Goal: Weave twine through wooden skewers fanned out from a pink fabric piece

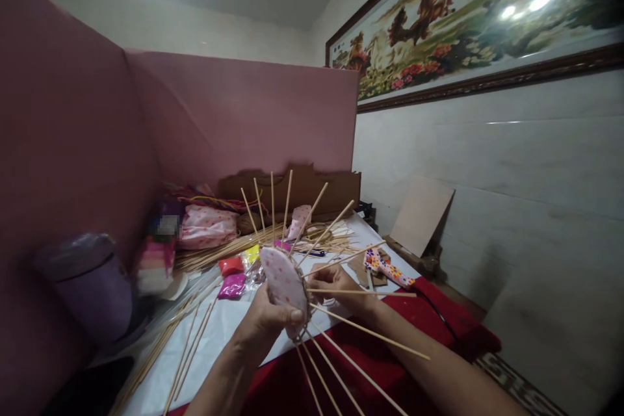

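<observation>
My left hand (270, 315) grips a round disc base (283, 278) covered in pale pink polka-dot cloth, its thumb lying across the face. The base is tilted nearly on edge above the table. Several thin wooden sticks (341, 266) fan outward from its rim. Behind these sticks, close to the rim's right side, my right hand (336, 283) has its fingers curled in a pinch. What lies between those fingertips is hidden.
Beyond the hands, coloured packets (232, 286) lie on a white sheet (219, 331). Bundled sticks (234, 244) run along the back left. A flower-patterned glue gun (387, 266) rests at right, near red cloth (453, 312). A purple bin (92, 289) stands left. Pink panels (244, 110) close off the back.
</observation>
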### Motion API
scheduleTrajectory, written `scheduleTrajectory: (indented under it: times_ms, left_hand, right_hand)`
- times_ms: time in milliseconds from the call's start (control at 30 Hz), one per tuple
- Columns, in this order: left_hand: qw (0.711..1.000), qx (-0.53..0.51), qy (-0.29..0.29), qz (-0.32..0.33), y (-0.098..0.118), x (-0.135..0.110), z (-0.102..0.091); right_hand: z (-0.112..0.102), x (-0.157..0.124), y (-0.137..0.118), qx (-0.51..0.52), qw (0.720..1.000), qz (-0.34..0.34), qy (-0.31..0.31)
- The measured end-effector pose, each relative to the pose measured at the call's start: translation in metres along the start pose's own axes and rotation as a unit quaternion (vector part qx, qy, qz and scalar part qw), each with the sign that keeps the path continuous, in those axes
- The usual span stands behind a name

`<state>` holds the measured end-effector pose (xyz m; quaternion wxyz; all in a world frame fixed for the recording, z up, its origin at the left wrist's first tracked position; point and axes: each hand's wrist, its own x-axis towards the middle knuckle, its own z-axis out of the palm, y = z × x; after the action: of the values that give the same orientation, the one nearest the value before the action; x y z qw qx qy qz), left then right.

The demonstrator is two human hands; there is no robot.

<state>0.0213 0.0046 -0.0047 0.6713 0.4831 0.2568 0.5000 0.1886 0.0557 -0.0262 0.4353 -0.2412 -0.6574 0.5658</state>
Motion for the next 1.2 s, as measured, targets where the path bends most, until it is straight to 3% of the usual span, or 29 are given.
scheduleTrajectory:
  times_ms: [300,533,967,1100,1200]
  left_hand:
    - [0.999,-0.041,0.025,-0.006,-0.001,0.0,0.0]
    - [0.996,-0.063,0.062,-0.009,0.004,-0.003,0.009]
    - [0.998,-0.042,0.041,0.013,0.001,0.0,0.006]
    - [0.995,-0.049,0.085,0.035,0.003,0.001,0.001]
    - [0.987,-0.06,0.138,0.051,0.005,0.004,-0.002]
  right_hand:
    - [0.003,-0.008,0.001,-0.015,0.996,-0.054,0.073]
    - [0.01,-0.01,0.003,-0.013,0.998,-0.042,0.043]
    - [0.008,-0.007,0.014,-0.013,0.998,-0.045,0.033]
    - [0.009,-0.008,0.014,-0.058,0.997,-0.026,0.046]
    - [0.009,-0.009,0.017,-0.147,0.987,-0.028,0.062]
